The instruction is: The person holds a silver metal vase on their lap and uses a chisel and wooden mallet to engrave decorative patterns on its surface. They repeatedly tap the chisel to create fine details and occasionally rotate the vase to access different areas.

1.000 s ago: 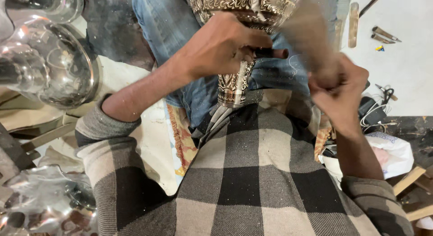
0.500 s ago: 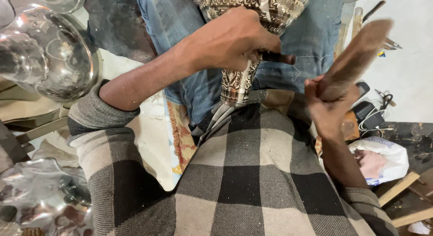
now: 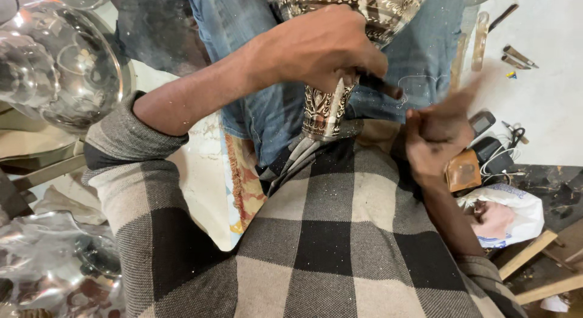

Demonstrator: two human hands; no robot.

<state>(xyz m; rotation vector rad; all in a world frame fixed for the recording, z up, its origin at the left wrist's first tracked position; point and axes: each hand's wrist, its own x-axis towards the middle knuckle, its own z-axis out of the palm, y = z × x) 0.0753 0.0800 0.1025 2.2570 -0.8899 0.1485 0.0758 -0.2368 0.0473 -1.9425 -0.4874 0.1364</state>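
An engraved metal vase (image 3: 325, 108) with a dark, patterned stem stands between my knees, its wide bowl (image 3: 388, 11) at the top edge. My left hand (image 3: 322, 47) lies over the stem, closed on a thin dark chisel (image 3: 384, 87) whose end sticks out to the right. To the right of the vase, my right hand (image 3: 434, 142) grips a wooden mallet (image 3: 467, 90), which is blurred by motion and close to the chisel's end. My checked sleeves and blue jeans fill the middle of the view.
Shiny metal bowls (image 3: 61, 63) stand at the left, and more polished metalware (image 3: 48, 281) lies at the bottom left. Small hand tools (image 3: 516, 54) lie on the white floor at top right. Below them are a phone (image 3: 486, 120), a white plastic bag (image 3: 510, 212) and wooden slats (image 3: 534, 257).
The mallet, raised high to the right half a second ago, has swung down and left toward the chisel. My left hand has stayed on the vase stem.
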